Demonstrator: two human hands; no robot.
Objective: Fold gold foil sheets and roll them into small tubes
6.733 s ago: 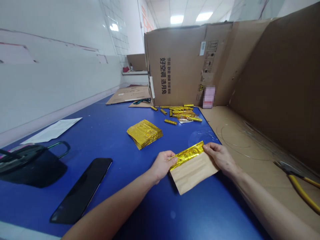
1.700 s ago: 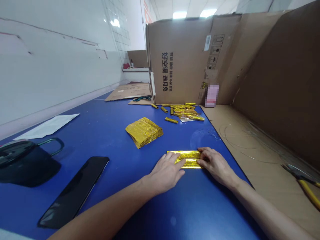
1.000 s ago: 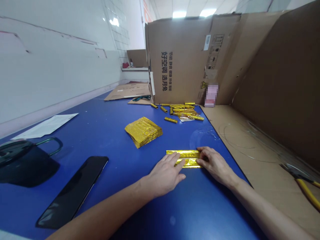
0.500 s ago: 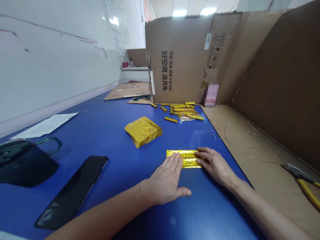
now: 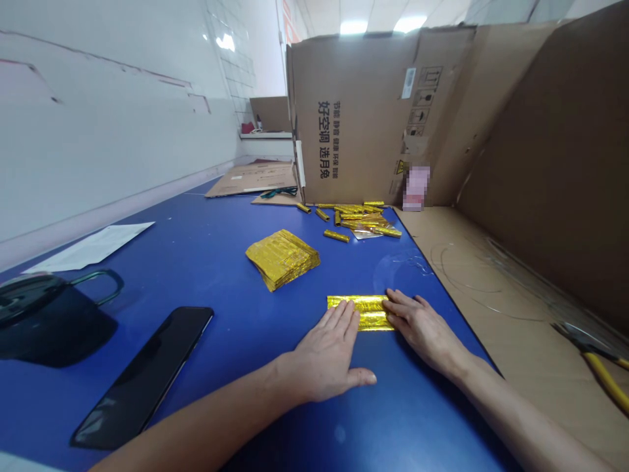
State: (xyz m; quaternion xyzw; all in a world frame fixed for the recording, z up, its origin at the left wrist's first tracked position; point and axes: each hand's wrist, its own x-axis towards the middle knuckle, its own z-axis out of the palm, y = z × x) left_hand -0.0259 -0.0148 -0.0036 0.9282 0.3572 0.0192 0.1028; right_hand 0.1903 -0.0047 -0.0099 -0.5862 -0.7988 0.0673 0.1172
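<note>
The left hand (image 5: 327, 357) lies with fingers outstretched and side by side, laid over the left part of the gold foil strip (image 5: 372, 303), its thumb sticking out toward 3 o'clock. The right hand (image 5: 425, 328), fingers slightly parted, rests its tips on the right end. The strip lies flat on the blue tabletop (image 5: 407, 413), whose edge slants past the right wrist from near 12 to 4 o'clock, leaving a narrower margin there than toward 9. Its long axis runs from 9 to 3 o'clock, the far left corner showing, the right end covered by fingers. It is shiny and crinkled, in two lengthwise bands with a crease between. Farther out, the foil stack (image 5: 282, 257) sits at 10 o'clock, the gold rolls (image 5: 337, 236) at 12, the black phone (image 5: 145, 373) at 8, the dark mug (image 5: 54, 321) at 9, and the pliers (image 5: 592, 354) between 3 and 4, on brown cardboard (image 5: 515, 308) past the table edge
</note>
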